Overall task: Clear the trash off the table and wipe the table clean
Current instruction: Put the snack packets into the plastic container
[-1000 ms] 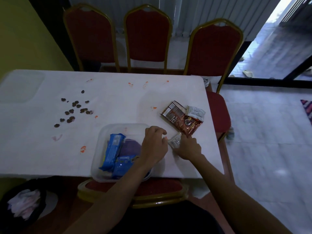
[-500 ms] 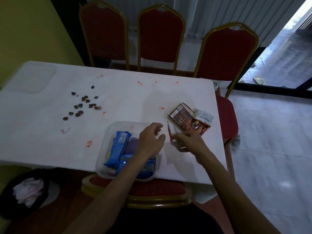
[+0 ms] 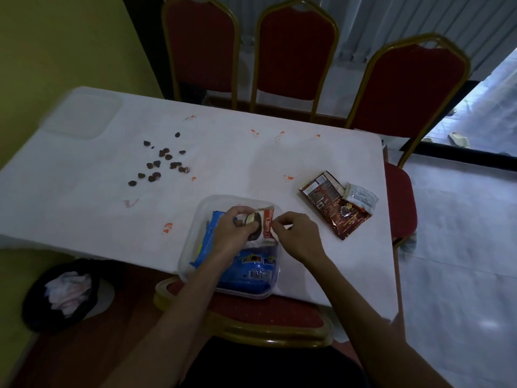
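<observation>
- My left hand (image 3: 235, 228) was at lower centre of the frame, its fingers curled round the left end of a small red-and-white Choco wrapper (image 3: 267, 224).
- My right hand (image 3: 296, 236) was just right of it, thumb and forefinger pinching the wrapper's right edge.
- We held the wrapper between us above the clear plastic container (image 3: 200, 219), which sat at the table's near edge.
- Blue snack wrappers (image 3: 249, 273) lay inside that container, beneath my hands.
- A brown wrapper (image 3: 333, 211) lay flat on the white table (image 3: 84, 191) to the right of centre, with a white sachet (image 3: 361, 198) overlapping its right side.
- Dark crumbs (image 3: 162, 163) were scattered left of centre, well apart from the container.
- Orange-red smears (image 3: 167, 228) dotted the tabletop, one just left of the container and others towards the far edge.
- A black bin (image 3: 36, 309) holding crumpled tissue (image 3: 68, 292) stood on the floor at lower left.
- Three red chairs (image 3: 296, 51) with gold frames lined the far side at the top of the frame.
</observation>
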A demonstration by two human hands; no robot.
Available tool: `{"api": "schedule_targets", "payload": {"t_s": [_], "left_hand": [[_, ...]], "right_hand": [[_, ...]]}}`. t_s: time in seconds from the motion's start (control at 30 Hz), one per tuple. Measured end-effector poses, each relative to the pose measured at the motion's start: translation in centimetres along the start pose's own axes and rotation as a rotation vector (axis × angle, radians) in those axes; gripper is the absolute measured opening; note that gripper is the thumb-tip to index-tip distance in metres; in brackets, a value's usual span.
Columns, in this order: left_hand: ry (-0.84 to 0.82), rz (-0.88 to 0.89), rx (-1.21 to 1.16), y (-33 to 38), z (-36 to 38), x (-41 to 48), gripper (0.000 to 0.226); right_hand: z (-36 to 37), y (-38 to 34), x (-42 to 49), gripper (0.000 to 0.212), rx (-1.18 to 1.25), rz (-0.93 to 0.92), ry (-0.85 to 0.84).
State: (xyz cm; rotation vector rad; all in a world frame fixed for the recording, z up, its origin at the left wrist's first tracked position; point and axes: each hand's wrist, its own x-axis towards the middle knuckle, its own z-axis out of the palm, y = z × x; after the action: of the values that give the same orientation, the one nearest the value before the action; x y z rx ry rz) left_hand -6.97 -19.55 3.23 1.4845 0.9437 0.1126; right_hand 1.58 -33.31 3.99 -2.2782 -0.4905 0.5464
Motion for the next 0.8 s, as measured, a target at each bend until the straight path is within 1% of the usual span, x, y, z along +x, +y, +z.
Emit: {"api": "schedule_targets", "payload": {"t_s": [0.13, 0.27, 0.37, 0.53, 0.63, 0.73, 0.8], "left_hand": [[0.042, 0.072, 0.195, -1.3, 0.7, 1.6, 0.025], [-0.019, 0.146, 0.418, -2.5, 1.7, 2.4, 0.027], [-0.056, 0.183, 0.506, -3.2, 1.9, 2.7, 0.030], [-0.093, 0.267, 0.602, -3.5, 2.0, 2.9, 0.036], [-0.020, 0.314, 0.614, -3.6, 2.3, 3.3, 0.034], [0.071, 0.314, 0.606, -1.6, 3.1, 2.3, 0.027], [0.079, 0.351, 0.564, 0.2, 4.0, 1.8, 0.023]], "right_hand": [[0.6, 1.1, 0.4, 0.014, -0.016, -0.039, 0.067], [-0.3, 2.4, 1.2, 0.014, 0.026, -0.026, 0.102], [-1.7, 3.4, 1.7, 0.016, 0.055, 0.007, 0.131], [-2.0, 4.5, 1.5, 0.016, 0.061, 0.028, 0.153], [-0.9, 4.7, 1.3, 0.015, 0.089, 0.025, 0.113], [-0.2, 4.9, 1.5, 0.012, 0.118, 0.021, 0.102], [-0.3, 5.0, 1.8, 0.011, 0.146, 0.033, 0.098]]}}
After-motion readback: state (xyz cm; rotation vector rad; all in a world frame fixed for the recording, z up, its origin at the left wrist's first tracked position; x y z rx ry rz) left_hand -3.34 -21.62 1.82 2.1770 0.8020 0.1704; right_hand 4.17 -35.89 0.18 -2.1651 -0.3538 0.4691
